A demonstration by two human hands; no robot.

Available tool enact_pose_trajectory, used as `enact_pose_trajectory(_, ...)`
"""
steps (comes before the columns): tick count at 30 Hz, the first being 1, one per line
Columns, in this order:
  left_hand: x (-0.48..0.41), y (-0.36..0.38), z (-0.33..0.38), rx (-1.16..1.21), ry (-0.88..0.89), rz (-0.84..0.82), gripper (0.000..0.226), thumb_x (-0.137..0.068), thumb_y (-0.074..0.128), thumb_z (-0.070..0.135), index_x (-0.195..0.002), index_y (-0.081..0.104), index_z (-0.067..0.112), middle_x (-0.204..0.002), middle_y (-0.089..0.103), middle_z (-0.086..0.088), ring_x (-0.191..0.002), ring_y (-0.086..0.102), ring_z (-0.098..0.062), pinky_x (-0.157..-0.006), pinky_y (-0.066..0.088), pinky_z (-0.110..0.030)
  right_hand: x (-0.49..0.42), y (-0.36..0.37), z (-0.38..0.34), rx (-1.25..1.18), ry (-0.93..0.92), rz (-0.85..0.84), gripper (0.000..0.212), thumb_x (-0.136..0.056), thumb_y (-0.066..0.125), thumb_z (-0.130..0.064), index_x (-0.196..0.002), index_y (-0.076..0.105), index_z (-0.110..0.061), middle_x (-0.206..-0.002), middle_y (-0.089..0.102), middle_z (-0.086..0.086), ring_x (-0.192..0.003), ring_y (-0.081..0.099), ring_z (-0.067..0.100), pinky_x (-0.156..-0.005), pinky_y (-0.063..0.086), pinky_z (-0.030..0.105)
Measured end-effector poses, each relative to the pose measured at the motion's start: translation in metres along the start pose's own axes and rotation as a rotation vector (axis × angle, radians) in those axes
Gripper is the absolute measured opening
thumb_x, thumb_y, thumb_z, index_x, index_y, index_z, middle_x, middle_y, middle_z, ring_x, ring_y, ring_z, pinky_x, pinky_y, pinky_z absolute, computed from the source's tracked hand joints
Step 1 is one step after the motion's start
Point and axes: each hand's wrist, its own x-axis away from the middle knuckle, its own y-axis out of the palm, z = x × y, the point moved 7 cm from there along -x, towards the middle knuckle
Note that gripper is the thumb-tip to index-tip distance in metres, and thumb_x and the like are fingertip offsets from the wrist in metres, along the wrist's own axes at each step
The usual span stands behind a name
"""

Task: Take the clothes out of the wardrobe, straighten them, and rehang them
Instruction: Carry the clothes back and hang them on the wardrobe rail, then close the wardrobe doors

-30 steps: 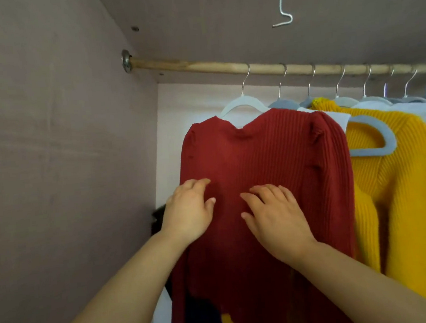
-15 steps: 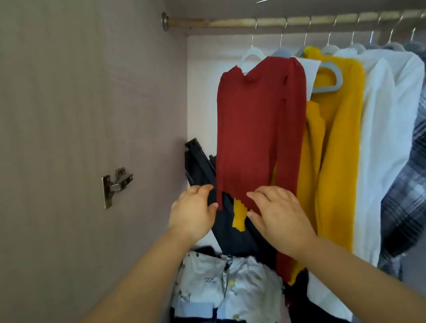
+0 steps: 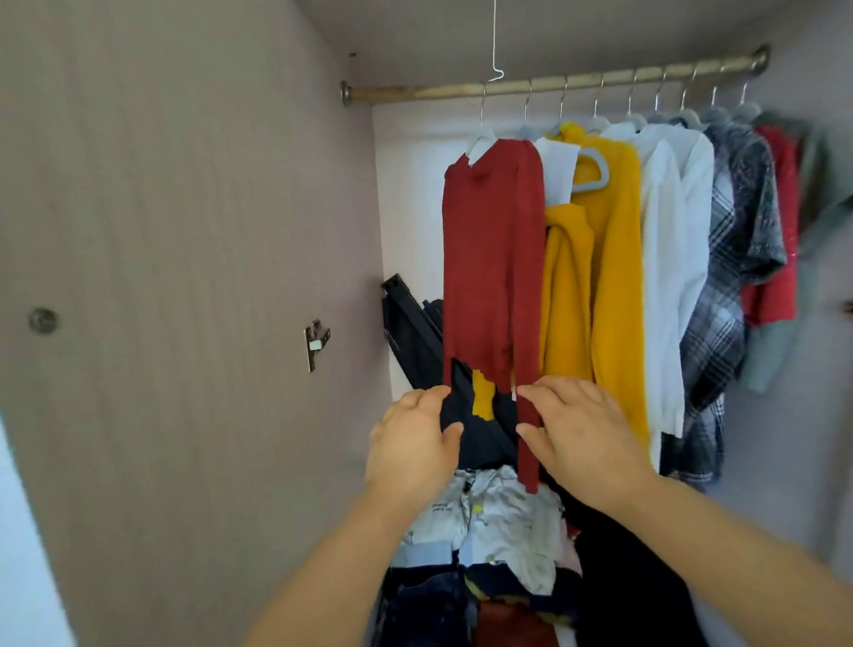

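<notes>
1. Our left hand point(image 3: 414, 443) is held loose, fingers relaxed and holding nothing, its fingertips at the lower left corner of the red sweater point(image 3: 496, 255).
2. Our right hand point(image 3: 583, 433) reaches in with the fingers stretched forward, touching the bottom of the sweater's right side. The thumb lies against the hanging sleeve. We cannot tell whether thumb and fingers nip the sleeve or only rest on it.
3. The red sweater hangs on a white hanger point(image 3: 480, 140) at the left end of the row, its hem just above our hands and one sleeve trailing down between them.
4. Behind the hem we see dark cloth and a bit of yellow showing through.
5. Just to the right hangs a yellow sweater point(image 3: 614, 255) with a grey hanger point(image 3: 591, 169) lying across its front. Next come a white shirt point(image 3: 676, 250), a plaid shirt point(image 3: 729, 271), a red top point(image 3: 778, 241) and a grey-green garment point(image 3: 819, 237).
6. All the hangers hook over a wooden rod point(image 3: 414, 92) that spans the wardrobe, and a thin wire hook point(image 3: 494, 33) dangles from the ceiling above it.
7. Below our hands lies a heap of clothes point(image 3: 488, 524), pale printed pieces on top and dark ones beneath.
8. A dark frame point(image 3: 410, 335) leans in the back left corner, and a metal hinge point(image 3: 317, 343) sits on the left wall.
</notes>
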Motion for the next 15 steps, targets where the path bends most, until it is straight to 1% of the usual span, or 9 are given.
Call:
enact_pose_trajectory(2, 0.02, -0.012, 0.003, 0.031, 0.018, 0.018, 0.048, -0.095, 0.045, 0.03, -0.142, 0.032, 0.023, -0.143, 0.039, 0.002, -0.132, 0.032, -0.017, -0.106, 0.026, -0.033, 0.014, -0.014, -0.019, 0.004, 0.026, 0.009, 0.041, -0.092, 0.051, -0.036, -0.129, 0.051, -0.02, -0.128, 0.052, 0.0, -0.121, 0.044, 0.022, -0.102, 0.03, 0.034)
enact_pose_trajectory(4, 0.043, -0.027, 0.007, 0.06, 0.066, 0.046, 0.048, -0.095, 0.046, 0.03, -0.141, 0.034, 0.024, -0.142, 0.04, 0.003, -0.13, 0.034, -0.016, -0.105, 0.026, -0.032, 0.029, -0.031, -0.04, -0.012, 0.044, 0.041, 0.039, -0.089, 0.058, -0.031, -0.125, 0.056, -0.015, -0.123, 0.057, 0.005, -0.117, 0.049, 0.027, -0.099, 0.035, 0.039)
enact_pose_trajectory(5, 0.055, -0.036, 0.01, 0.079, 0.101, 0.066, 0.048, -0.094, 0.046, 0.03, -0.14, 0.034, 0.024, -0.141, 0.04, 0.004, -0.129, 0.035, -0.016, -0.105, 0.027, -0.031, 0.036, -0.039, -0.05, -0.009, 0.05, 0.045, 0.038, -0.089, 0.058, -0.031, -0.124, 0.057, -0.015, -0.123, 0.057, 0.005, -0.117, 0.049, 0.028, -0.099, 0.035, 0.04)
enact_pose_trajectory(7, 0.08, -0.056, 0.017, 0.12, 0.175, 0.117, 0.048, -0.094, 0.048, 0.03, -0.14, 0.035, 0.024, -0.14, 0.039, 0.005, -0.126, 0.038, -0.015, -0.102, 0.031, -0.03, 0.05, -0.053, -0.068, 0.012, 0.059, 0.036, 0.04, -0.091, 0.055, -0.033, -0.127, 0.054, -0.016, -0.127, 0.054, 0.003, -0.12, 0.046, 0.025, -0.101, 0.032, 0.037)
enact_pose_trajectory(9, 0.103, -0.081, 0.022, 0.155, 0.234, 0.199, 0.05, -0.093, 0.051, 0.028, -0.14, 0.035, 0.023, -0.14, 0.038, 0.005, -0.125, 0.038, -0.013, -0.1, 0.033, -0.027, 0.059, -0.068, -0.084, 0.003, 0.053, 0.041, 0.041, -0.093, 0.052, -0.035, -0.13, 0.051, -0.018, -0.13, 0.052, 0.001, -0.122, 0.043, 0.023, -0.104, 0.029, 0.034)
enact_pose_trajectory(11, 0.123, -0.111, 0.025, 0.171, 0.29, 0.275, 0.051, -0.092, 0.053, 0.026, -0.14, 0.037, 0.021, -0.141, 0.038, 0.003, -0.127, 0.038, -0.012, -0.101, 0.032, -0.025, 0.066, -0.086, -0.101, -0.002, 0.042, 0.042, 0.042, -0.093, 0.052, -0.034, -0.131, 0.05, -0.017, -0.13, 0.052, 0.002, -0.122, 0.044, 0.023, -0.105, 0.03, 0.034)
enact_pose_trajectory(15, 0.16, -0.179, 0.028, 0.125, 0.397, 0.469, 0.045, -0.091, 0.05, 0.024, -0.134, 0.046, 0.013, -0.138, 0.045, -0.006, -0.127, 0.04, -0.017, -0.103, 0.027, -0.026, 0.074, -0.123, -0.131, -0.036, 0.009, 0.107, 0.04, -0.087, 0.062, -0.024, -0.124, 0.057, -0.009, -0.121, 0.059, 0.01, -0.113, 0.052, 0.031, -0.098, 0.039, 0.042)
